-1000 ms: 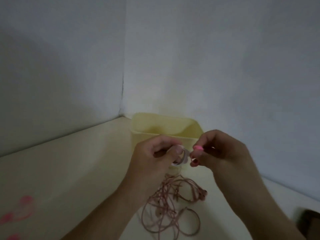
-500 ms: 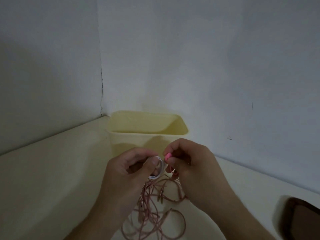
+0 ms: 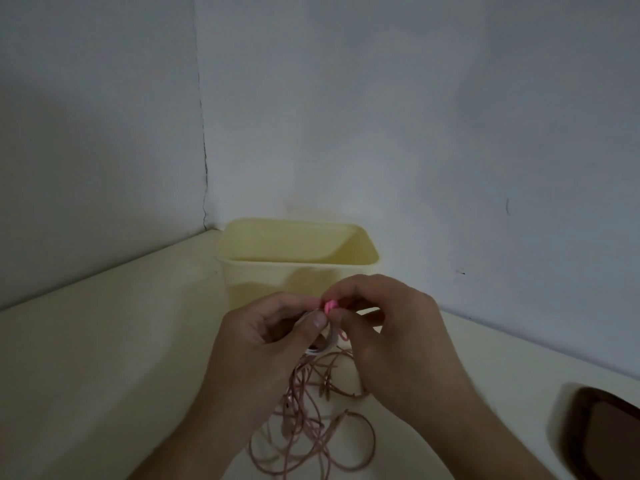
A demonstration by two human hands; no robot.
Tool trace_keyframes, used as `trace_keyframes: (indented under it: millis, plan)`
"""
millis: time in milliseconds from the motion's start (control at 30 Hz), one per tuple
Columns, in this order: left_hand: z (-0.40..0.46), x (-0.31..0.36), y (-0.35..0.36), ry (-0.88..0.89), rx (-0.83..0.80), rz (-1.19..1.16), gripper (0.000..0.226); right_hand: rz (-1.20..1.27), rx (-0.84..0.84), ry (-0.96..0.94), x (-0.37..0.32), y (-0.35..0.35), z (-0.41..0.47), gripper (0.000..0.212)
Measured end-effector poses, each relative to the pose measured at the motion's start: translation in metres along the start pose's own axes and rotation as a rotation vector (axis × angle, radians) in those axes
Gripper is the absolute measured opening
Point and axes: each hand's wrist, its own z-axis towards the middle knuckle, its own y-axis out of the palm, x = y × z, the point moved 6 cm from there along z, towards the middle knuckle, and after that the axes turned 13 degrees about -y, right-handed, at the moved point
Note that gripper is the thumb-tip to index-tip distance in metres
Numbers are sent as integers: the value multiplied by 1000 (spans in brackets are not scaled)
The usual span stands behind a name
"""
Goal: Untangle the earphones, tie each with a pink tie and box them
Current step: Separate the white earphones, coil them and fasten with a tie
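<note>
In the middle of the frame, the left hand (image 3: 266,337) grips a white earphone coil (image 3: 323,344) while the right hand (image 3: 384,327) pinches the pink tie (image 3: 329,305); twist it snug, then drop it in the yellow box (image 3: 298,271) behind.

The scene is dimly and evenly lit, with a grey-blue cast over the walls (image 3: 415,116). No glare is seen. A soft shadow is cast on the near face of the yellow box (image 3: 298,268). Fine detail is softened throughout, and the dark object (image 3: 602,434) at the near right edge is blurred.
</note>
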Motion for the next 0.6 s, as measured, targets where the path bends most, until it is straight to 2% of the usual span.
trace_keyframes:
  millis: [300,433,600]
  plan:
    - [1,-2,-2,-36,-8,25,19,-44,-47,-3,-5,-2,-2,24]
    - [1,2,-2,-39,-26,56,11,-73,34,-30,-3,-3,-3,18]
    - [-1,3,1,-55,-14,20,8,4,118,57,7,-6,-2,26]
